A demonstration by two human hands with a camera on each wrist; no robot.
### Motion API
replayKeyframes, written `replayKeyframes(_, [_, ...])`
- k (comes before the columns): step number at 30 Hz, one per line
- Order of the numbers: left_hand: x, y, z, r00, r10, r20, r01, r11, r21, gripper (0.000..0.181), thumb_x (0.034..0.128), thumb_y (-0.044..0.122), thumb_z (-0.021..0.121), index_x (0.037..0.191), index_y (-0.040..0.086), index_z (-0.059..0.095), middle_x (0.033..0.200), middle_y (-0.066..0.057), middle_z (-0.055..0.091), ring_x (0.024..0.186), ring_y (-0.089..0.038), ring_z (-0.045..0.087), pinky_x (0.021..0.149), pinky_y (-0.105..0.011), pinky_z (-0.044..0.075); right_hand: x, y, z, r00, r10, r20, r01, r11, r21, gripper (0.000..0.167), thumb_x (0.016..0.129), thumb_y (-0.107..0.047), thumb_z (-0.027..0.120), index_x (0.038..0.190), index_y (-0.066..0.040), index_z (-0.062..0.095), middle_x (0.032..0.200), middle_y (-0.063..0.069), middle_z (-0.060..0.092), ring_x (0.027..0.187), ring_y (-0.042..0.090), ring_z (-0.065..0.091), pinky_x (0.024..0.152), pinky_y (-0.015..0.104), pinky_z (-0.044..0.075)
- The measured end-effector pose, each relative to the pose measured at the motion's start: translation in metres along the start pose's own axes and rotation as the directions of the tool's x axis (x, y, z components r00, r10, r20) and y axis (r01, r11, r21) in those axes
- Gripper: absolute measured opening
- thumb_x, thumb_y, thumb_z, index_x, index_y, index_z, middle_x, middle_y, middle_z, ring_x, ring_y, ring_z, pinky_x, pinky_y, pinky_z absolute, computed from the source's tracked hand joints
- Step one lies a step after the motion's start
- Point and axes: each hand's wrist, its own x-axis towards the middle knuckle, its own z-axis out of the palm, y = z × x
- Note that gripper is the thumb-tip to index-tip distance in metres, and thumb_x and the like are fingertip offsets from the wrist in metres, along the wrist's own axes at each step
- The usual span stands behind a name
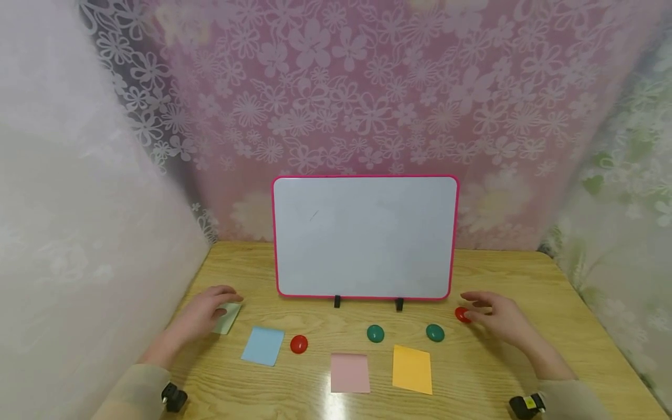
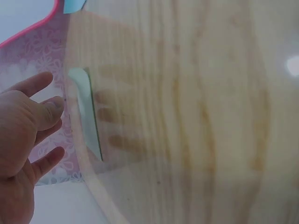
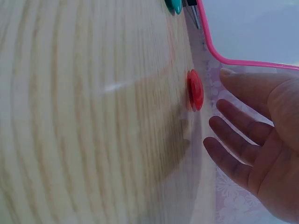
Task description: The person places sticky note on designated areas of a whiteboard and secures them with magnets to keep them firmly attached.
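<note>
Whiteboard [image 1: 366,236], one, centre of frame: no paper or disc is carried on its face. Table [image 1: 525,280], lower half of frame: all loose pieces are laid out on it. Blue note [image 1: 263,346] and red disc [image 1: 298,344], lower left; two green discs [image 1: 375,333] [image 1: 435,333], pink note [image 1: 350,373] and orange note [image 1: 412,370], lower middle to right.

Progress: judged to be at an early stage; two pieces are being reached for, neither is lifted, and the hold on both is left to be made.

Left hand [image 1: 202,312], lower left: fingers loosely bent and parted, nothing held. The pale green note [image 1: 228,319] is overhung by it; in the left wrist view the note is seen flat on the table, just clear of the fingertips.

Right hand [image 1: 501,318], lower right: thumb and fingers spread wide, nothing held. The outer red disc [image 1: 462,315] is partly covered by the thumb in the head view; in the right wrist view a gap is shown between disc and fingertips
</note>
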Motion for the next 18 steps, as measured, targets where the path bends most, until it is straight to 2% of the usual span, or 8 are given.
replayKeyframes(5, [-0.005, 0.0, 0.003, 1.0, -0.003, -0.016, 0.004, 0.999, 0.035, 0.044, 0.0887, -0.015, 0.077, 0.127, 0.006, 0.075, 0.129, -0.018, 0.069, 0.118, -0.04, 0.067, 0.099, -0.057, 0.055, -0.002, 0.003, 0.001, 0.999, 0.011, 0.03, -0.011, 1.0, -0.001, 0.048, 0.101, -0.022, 0.077, 0.14, 0.003, 0.065, 0.135, 0.026, 0.068, 0.117, 0.047, 0.068, 0.09, 0.055, 0.06])
replayKeyframes(9, [-0.007, 0.002, 0.004, 0.999, 0.01, -0.039, -0.009, 1.0, 0.03, 0.045, 0.0865, -0.016, 0.079, 0.125, 0.007, 0.076, 0.128, -0.017, 0.069, 0.116, -0.041, 0.067, 0.097, -0.058, 0.055, -0.004, 0.003, 0.003, 1.0, -0.001, 0.022, 0.001, 1.0, -0.017, 0.046, 0.1, -0.02, 0.079, 0.138, 0.003, 0.067, 0.134, 0.027, 0.068, 0.114, 0.046, 0.07, 0.088, 0.054, 0.061])
replayKeyframes(15, [-0.008, 0.005, -0.004, 1.0, -0.019, -0.004, 0.019, 1.0, 0.015, 0.043, 0.0901, -0.014, 0.076, 0.126, 0.01, 0.076, 0.133, -0.018, 0.067, 0.12, -0.043, 0.065, 0.097, -0.06, 0.054, -0.004, -0.001, 0.003, 1.0, -0.022, 0.021, 0.024, 0.995, -0.097, 0.047, 0.097, -0.023, 0.082, 0.134, 0.004, 0.069, 0.129, 0.029, 0.069, 0.11, 0.048, 0.07, 0.088, 0.059, 0.059])
replayKeyframes(18, [-0.007, 0.005, -0.006, 1.0, -0.015, 0.012, 0.015, 0.999, 0.032, 0.043, 0.0899, -0.013, 0.077, 0.126, 0.01, 0.076, 0.134, -0.018, 0.067, 0.12, -0.043, 0.065, 0.097, -0.059, 0.055, -0.003, -0.002, 0.003, 1.0, -0.021, 0.021, 0.024, 0.991, -0.13, 0.049, 0.096, -0.025, 0.083, 0.133, 0.004, 0.07, 0.128, 0.027, 0.069, 0.112, 0.048, 0.069, 0.09, 0.06, 0.058])
